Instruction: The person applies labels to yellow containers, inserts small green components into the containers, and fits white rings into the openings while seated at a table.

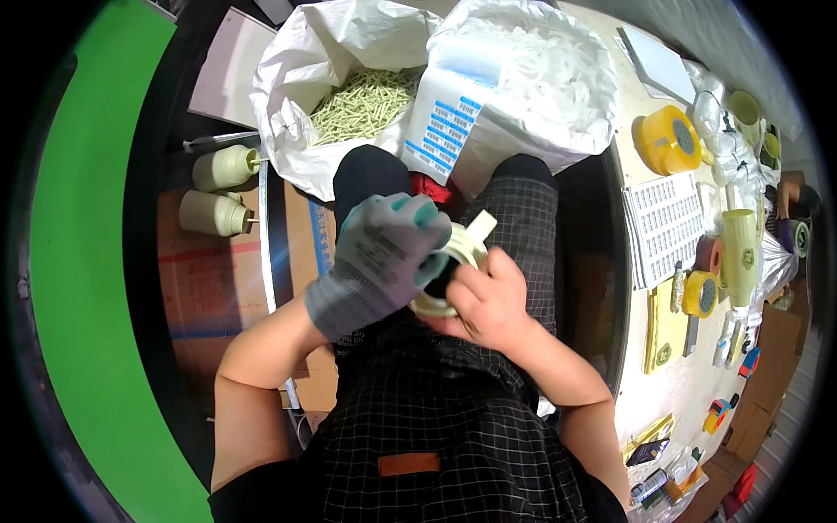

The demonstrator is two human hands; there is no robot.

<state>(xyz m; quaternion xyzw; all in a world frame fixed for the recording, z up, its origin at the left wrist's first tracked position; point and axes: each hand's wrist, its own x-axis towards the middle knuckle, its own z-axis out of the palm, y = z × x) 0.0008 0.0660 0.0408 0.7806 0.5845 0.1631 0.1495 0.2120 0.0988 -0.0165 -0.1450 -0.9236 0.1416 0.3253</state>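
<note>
Bare right hand, gloved left hand, pale tape roll gripped between them

A broad green floor curves along the left. Cardboard sheets lie on the dark ground beside it. On the right runs a pale worktop, brightly lit from above, with brown cartons stacked past its far edge.

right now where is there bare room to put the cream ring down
The table has a bare pale strip along its near edge, below the yellow sheet, and another between the white bag of tubing and the yellow tape dispenser. Its far edge is crowded. The lap is taken by the gloved left hand, right hand and cream ring.
</note>
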